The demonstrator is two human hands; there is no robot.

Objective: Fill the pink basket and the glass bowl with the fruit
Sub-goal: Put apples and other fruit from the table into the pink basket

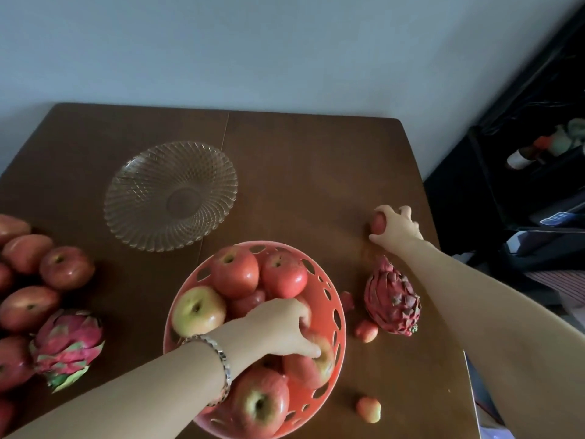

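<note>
1. The pink basket (333, 298) stands on the wooden table (316, 160), at the near centre of the view. It holds several apples. Two red apples (235, 271) lie at its far side, a yellow-green apple (198, 310) at its left, and a red-and-yellow apple (259, 403) at its near edge.
2. The left hand (281, 327) is inside the basket. Its fingers are curled over a gripped apple (324, 364) against the right inner wall. This area is blurred.
3. A metal bracelet (223, 356) sits on the left wrist.
4. The glass bowl (171, 194) stands beyond the basket, to the far left, apart from it. No fruit lies in it.
5. The right hand (397, 228) is at the right edge of the table, well apart from the basket. Its fingers and thumb are wrapped round a small red fruit (378, 224) that rests on the table.
6. A dark dragon fruit (392, 299) lies just right of the basket. Three loose small fruits lie near it: one (346, 301) beside the basket wall, one (367, 331) at the dragon fruit's near side, one (368, 408) nearer the table's front.
7. At the left edge, a cluster of loose apples (66, 267) lies on the table, with a pink dragon fruit (66, 343) touching it.
</note>
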